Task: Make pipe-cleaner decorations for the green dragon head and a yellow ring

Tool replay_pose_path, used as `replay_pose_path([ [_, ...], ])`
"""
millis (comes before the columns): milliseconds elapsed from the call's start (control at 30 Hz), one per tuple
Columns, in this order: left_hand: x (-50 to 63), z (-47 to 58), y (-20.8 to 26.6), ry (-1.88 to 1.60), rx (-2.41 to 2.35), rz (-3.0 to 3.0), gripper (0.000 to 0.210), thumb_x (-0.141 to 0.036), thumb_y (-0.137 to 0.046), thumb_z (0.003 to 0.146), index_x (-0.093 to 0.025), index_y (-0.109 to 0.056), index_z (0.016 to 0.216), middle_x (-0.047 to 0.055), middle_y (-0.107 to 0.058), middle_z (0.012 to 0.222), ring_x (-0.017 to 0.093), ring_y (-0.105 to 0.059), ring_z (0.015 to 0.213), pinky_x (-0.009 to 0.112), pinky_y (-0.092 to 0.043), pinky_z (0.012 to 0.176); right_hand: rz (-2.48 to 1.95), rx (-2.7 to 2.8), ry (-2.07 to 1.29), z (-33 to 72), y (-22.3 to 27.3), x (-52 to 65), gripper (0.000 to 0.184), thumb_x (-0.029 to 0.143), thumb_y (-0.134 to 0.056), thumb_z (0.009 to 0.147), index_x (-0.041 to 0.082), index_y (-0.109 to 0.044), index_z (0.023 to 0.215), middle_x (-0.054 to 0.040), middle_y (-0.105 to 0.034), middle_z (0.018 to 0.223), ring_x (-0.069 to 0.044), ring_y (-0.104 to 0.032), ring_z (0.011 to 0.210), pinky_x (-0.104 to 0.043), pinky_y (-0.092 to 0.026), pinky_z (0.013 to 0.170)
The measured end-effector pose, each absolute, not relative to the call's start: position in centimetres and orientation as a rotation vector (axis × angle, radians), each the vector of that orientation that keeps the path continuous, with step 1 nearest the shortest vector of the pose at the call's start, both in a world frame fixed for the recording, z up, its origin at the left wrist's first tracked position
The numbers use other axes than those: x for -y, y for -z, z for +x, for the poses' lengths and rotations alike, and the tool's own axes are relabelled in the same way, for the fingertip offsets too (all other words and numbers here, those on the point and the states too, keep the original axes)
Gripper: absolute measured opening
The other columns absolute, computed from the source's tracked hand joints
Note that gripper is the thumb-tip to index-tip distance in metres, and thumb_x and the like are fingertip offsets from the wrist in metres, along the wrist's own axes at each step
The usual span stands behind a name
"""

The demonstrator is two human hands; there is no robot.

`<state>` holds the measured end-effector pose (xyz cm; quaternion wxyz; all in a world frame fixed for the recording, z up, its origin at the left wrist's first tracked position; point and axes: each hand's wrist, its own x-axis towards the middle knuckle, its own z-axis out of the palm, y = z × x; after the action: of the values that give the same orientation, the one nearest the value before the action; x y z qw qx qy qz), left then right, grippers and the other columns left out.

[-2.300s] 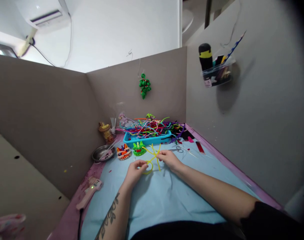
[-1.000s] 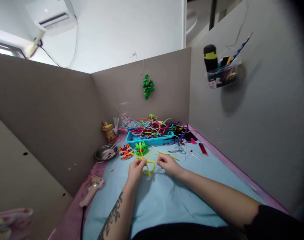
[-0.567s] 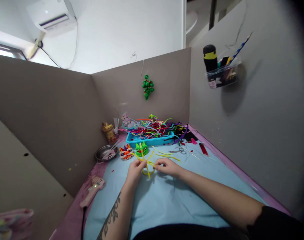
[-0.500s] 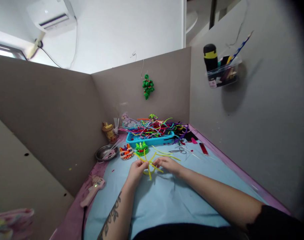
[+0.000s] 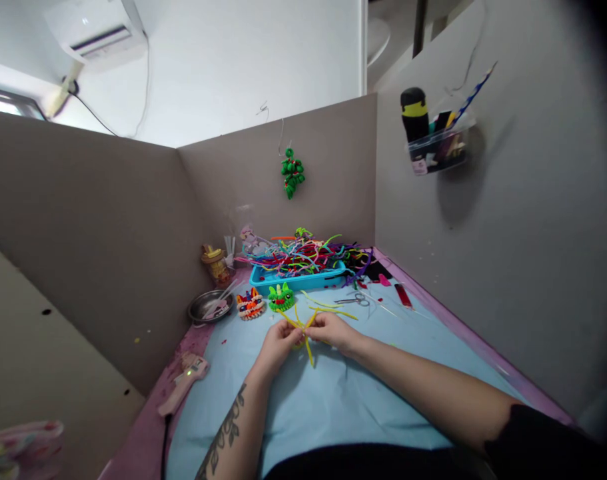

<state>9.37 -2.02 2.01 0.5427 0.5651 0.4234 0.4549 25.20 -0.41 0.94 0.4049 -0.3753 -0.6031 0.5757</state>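
Several yellow pipe cleaners (image 5: 310,349) cross in a star shape, pinched between my two hands above the blue cloth. My left hand (image 5: 281,341) is closed on them from the left. From the right, my right hand (image 5: 334,331) grips them near the crossing, its fingertips close to those of the left. The exact crossing is partly covered by my fingers. Just beyond my hands sit a green animal head made of pipe cleaners (image 5: 282,298) and an orange one (image 5: 250,304). Loose yellow pipe cleaners (image 5: 334,311) lie behind my right hand.
A blue tray (image 5: 298,281) heaped with colourful pipe cleaners stands at the back. Scissors (image 5: 356,300) lie right of centre. A metal bowl (image 5: 210,308) and a pink glue gun (image 5: 184,387) are at the left. Grey panels (image 5: 288,213) enclose the table.
My right hand has moved in against my left and now grips the yellow pipe cleaners at their crossing. The star of strands has turned and shifted slightly right.
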Motion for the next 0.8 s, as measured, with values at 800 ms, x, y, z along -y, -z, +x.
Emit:
replay_pose_path([
  [800, 1.9, 9.6, -1.7, -1.272, -1.053, 1.338, 0.035, -0.043, -0.067, 0.064, -0.016, -0.048, 0.074, -0.006, -0.051, 0.055, 0.006, -0.041, 0.042, 0.020, -0.032, 0.042, -0.933, 1.437, -1.414, 25.2, 0.4, -0.3, 0.024, 0.036, -0.066, 0.064, 0.014, -0.055, 0.064, 0.0037, -0.052, 0.051, -0.007, -0.042, 0.046, -0.020, -0.027, 0.046],
])
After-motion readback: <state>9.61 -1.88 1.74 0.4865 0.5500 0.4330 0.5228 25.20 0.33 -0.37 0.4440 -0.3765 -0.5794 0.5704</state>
